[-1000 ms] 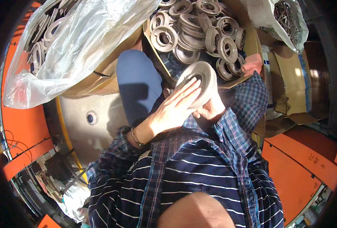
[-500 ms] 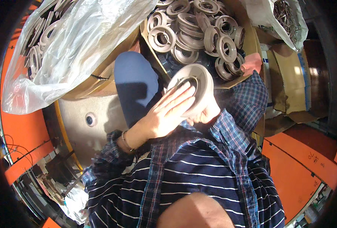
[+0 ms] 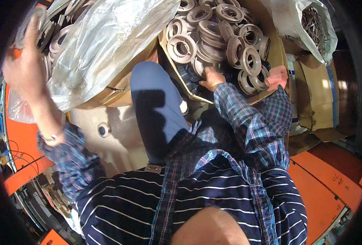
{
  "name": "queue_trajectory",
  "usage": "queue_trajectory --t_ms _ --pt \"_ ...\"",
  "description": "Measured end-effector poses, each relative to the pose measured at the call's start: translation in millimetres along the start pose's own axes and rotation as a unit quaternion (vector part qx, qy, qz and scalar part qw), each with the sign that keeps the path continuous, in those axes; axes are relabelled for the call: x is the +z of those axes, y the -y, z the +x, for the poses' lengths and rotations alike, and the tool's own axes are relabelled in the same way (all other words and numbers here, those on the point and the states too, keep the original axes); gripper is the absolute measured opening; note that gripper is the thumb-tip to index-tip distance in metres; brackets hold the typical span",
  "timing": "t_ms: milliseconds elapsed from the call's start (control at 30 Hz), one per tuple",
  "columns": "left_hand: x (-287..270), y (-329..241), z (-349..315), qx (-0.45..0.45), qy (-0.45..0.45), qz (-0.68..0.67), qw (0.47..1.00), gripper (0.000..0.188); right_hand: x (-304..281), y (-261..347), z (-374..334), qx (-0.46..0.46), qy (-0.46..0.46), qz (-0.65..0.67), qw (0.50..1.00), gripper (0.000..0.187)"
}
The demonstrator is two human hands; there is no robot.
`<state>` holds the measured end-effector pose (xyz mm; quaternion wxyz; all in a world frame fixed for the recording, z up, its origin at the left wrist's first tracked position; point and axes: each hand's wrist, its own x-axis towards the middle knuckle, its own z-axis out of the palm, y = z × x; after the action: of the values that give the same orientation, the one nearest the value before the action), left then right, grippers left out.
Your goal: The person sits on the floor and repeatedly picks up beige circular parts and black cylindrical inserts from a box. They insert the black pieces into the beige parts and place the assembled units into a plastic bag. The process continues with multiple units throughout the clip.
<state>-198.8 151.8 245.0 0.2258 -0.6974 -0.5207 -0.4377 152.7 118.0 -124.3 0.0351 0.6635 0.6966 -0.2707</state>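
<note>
At the far upper left, my left hand point(image 3: 25, 75) is raised beside a clear plastic bag point(image 3: 119, 36). Motion smears it, but a finger lies over a blurred grey plastic ring point(image 3: 21, 37), which it appears to hold. More rings point(image 3: 60, 38) show inside the bag. My right hand point(image 3: 214, 79) reaches into a cardboard box point(image 3: 268, 94) heaped with beige-grey plastic rings point(image 3: 182, 49). Its fingers are bent at the rim of a ring low at the box's near side, partly hidden by the hand and in shadow.
A pink cloth-like piece point(image 3: 277, 77) hangs on the box's near right corner. A white sack point(image 3: 325, 28) of thin brown pieces stands at the upper right. Open cardboard point(image 3: 317, 94) lies below it. A small round part point(image 3: 104, 130) lies on the floor, left of my knee point(image 3: 150, 81).
My hands have parted from the ring held between them over my lap. The left has swung to the far upper left with a ring; the right has moved forward into the box.
</note>
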Motion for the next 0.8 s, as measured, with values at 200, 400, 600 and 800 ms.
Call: queue_trajectory --t_ms 200,400,600,800 --pt "63 -112 -182 -0.214 0.354 -0.501 0.760 0.030 -40 -28 -36 -0.008 0.113 -0.049 0.992 0.050" --pt "72 -189 -270 -0.703 0.286 -0.580 0.297 0.055 -95 2 -131 -0.157 0.070 0.381 0.909 0.046" --pt "67 -170 -279 -0.648 0.232 -0.633 0.354 0.027 -59 10 -58 -0.018 -0.022 0.519 0.854 0.027" --pt "46 -163 -258 -0.590 0.257 -0.624 0.443 0.034 36 8 36 -0.021 0.032 0.035 0.999 0.029"
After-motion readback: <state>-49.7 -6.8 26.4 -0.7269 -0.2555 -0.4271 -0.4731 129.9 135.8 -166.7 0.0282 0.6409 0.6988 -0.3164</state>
